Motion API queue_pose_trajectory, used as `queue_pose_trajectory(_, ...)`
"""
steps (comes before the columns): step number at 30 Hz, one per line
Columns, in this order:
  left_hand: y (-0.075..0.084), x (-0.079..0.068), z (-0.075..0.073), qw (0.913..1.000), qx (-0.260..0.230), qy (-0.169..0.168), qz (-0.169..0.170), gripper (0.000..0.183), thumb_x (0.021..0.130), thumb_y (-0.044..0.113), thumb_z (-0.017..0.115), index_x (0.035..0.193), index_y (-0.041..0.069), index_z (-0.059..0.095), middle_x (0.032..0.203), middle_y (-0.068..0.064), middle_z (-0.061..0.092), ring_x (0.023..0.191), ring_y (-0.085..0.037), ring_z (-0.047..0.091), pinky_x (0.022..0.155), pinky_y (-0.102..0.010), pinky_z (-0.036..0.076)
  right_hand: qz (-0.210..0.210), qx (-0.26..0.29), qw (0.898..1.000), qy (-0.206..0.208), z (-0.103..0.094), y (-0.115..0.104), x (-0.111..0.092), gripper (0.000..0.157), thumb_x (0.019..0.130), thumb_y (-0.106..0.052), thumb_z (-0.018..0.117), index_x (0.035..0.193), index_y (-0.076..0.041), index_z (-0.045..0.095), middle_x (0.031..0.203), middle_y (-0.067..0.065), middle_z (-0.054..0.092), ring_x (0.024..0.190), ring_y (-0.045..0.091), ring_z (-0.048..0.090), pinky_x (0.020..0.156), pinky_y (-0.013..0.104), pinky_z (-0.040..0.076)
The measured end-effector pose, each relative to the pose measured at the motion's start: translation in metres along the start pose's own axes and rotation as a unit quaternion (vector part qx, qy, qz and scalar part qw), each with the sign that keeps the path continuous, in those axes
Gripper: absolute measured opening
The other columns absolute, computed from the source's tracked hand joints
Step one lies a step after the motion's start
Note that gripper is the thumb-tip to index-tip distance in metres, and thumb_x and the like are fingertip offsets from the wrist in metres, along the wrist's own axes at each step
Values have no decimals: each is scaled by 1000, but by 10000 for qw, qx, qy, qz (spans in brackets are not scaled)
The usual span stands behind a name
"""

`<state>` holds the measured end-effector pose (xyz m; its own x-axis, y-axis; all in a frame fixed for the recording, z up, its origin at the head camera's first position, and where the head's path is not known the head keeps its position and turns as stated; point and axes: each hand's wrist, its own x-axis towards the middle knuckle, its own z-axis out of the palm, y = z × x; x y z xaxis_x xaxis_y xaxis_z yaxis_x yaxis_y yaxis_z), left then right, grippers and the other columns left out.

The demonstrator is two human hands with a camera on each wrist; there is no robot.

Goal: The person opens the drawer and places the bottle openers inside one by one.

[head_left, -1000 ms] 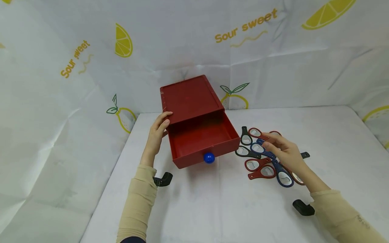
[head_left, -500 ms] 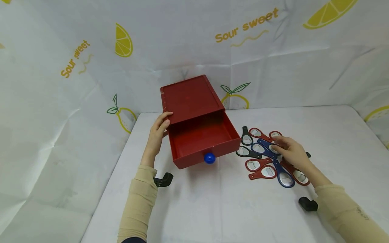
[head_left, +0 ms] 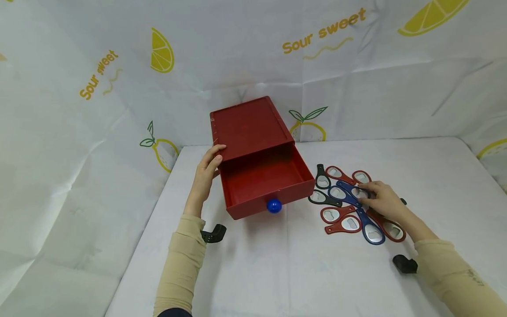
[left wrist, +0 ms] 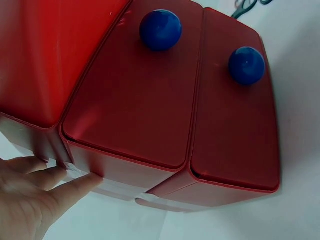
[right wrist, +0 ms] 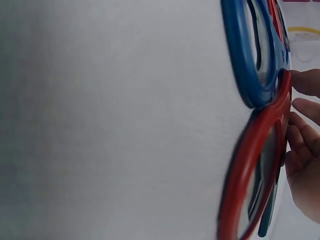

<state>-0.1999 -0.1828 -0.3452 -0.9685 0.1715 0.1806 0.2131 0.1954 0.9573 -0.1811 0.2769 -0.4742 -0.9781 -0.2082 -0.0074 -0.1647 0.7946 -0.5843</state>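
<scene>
A red drawer cabinet (head_left: 249, 125) with blue round knobs stands at the middle, its top drawer (head_left: 261, 176) pulled out with a bare floor. My left hand (head_left: 203, 176) rests on the cabinet's left side, fingertips at the top edge; in the left wrist view its fingers lie extended along the side wall. To the right, flat bottle openers with red, blue and black rims lie in a loose pile. My right hand (head_left: 382, 200) pinches the round end of a blue bottle opener (head_left: 359, 193) between thumb and fingertips. A red bottle opener (head_left: 392, 230) lies partly under that hand.
Two lower drawers with blue knobs (left wrist: 160, 30) are closed in the left wrist view. A white cloth covers the table (head_left: 285, 273), and a lemon-printed sheet (head_left: 237, 53) hangs behind it. Several red and black openers surround the right hand, one blue opener (head_left: 373, 233) nearest the front.
My right hand has shifted right and downward over the pile, and its thumb and fingertips have come down around a blue bottle opener. The left hand and cabinet have stayed in place.
</scene>
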Motion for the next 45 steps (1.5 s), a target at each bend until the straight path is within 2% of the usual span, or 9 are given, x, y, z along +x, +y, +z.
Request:
queue_pose_trajectory(5,-2,1,-1,10000,-1,-15,-16,37,99,23,39,135,14,42,140,-12,38,117,-25,45,101,-52,37,-125,-301,9993,-191,-4,-1,1,48,82,-12,62,123,11,51,121,37,45,103,48,44,84,63,41)
queue_pose_trajectory(9,-12,5,-4,10000,-63,-14,0,37,99,24,39,134,15,42,141,-11,38,118,-27,45,101,-53,37,-252,-577,9977,-255,-7,0,2,50,78,-13,64,123,9,53,121,37,45,103,50,44,83,64,41)
queue_pose_trajectory(13,-22,11,-7,9999,-126,8,-2,37,97,30,42,133,19,45,139,-7,40,118,-25,46,101,-53,37,-305,-712,9965,-297,-11,0,2,51,80,-17,65,123,8,52,121,36,44,102,50,44,82,64,42)
queue_pose_trajectory(19,-26,13,-8,9998,-138,30,127,42,94,41,46,132,22,46,138,-5,41,117,-26,46,100,-55,37,-331,-768,9960,-322,-13,-1,1,53,82,-20,66,123,9,52,121,37,45,104,50,44,82,62,43)
queue_pose_trajectory(26,-24,13,-7,9997,-229,6,79,40,95,36,45,132,20,46,137,-7,41,115,-25,47,101,-56,36,-141,-772,9962,-385,-13,3,4,57,81,-25,68,122,11,52,118,39,44,101,50,44,81,61,45)
queue_pose_trajectory(31,-12,7,-4,9999,-158,-46,22,37,98,25,40,134,16,43,139,-10,40,115,-24,46,101,-52,37,-101,-708,9966,-402,-14,6,1,58,80,-26,70,121,10,53,119,37,45,102,47,44,83,62,44)
queue_pose_trajectory(35,-5,2,-3,10000,-74,-61,12,37,99,23,39,135,14,41,140,-12,39,117,-25,46,102,-52,37,-124,-606,9973,-406,-17,4,-4,59,80,-28,70,122,8,53,120,36,45,104,46,43,83,60,46)
queue_pose_trajectory(40,-3,1,-3,10000,-57,-55,21,38,99,23,39,135,13,41,140,-12,39,117,-25,45,102,-51,37,-380,-455,9982,-118,-30,-3,-10,54,79,-24,71,121,5,55,118,33,47,103,44,43,78,62,45)
queue_pose_trajectory(45,-6,2,-3,9999,-87,-38,43,37,99,24,40,134,15,43,140,-11,39,116,-24,45,101,-51,38,-886,-351,9949,335,-46,-14,-15,50,75,-17,75,118,1,58,114,28,49,101,40,41,73,60,41)
